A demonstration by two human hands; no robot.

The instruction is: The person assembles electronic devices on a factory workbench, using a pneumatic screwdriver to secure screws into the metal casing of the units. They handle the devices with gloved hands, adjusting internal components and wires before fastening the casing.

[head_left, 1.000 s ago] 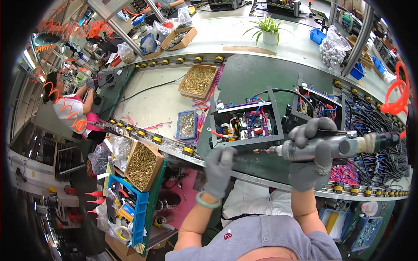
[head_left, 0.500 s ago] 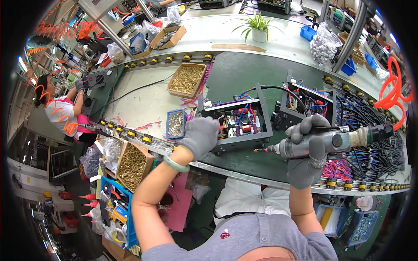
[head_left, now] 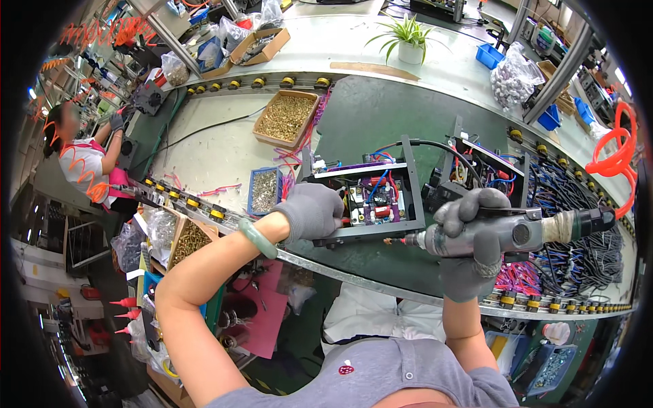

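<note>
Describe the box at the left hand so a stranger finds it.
Find the dark green board. Of two open electronics boxes on it, take the left box. The left hand at its near-left corner distinguishes it from the right box.

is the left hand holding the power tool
No, the right hand grips the power tool, while the left hand is at the open black case.

The left grip (head_left: 313,211) has gone from in front of the black box (head_left: 378,232) to its left end
</note>
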